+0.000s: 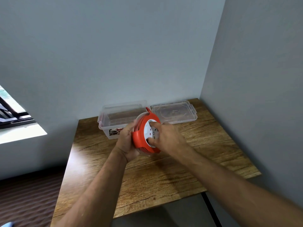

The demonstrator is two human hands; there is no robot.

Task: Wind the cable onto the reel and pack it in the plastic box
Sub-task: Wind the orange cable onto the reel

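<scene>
Held above the wooden table (164, 169) before the open clear plastic box (114, 122), the round orange cable reel (139, 136), probably rigid, light and smooth, is clamped by the left hand (127, 141) at its rim, the right hand (168, 138) fingering its white hub.

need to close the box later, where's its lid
In the head view the clear lid lies flat at the table's far right, beside the open plastic box.
</scene>
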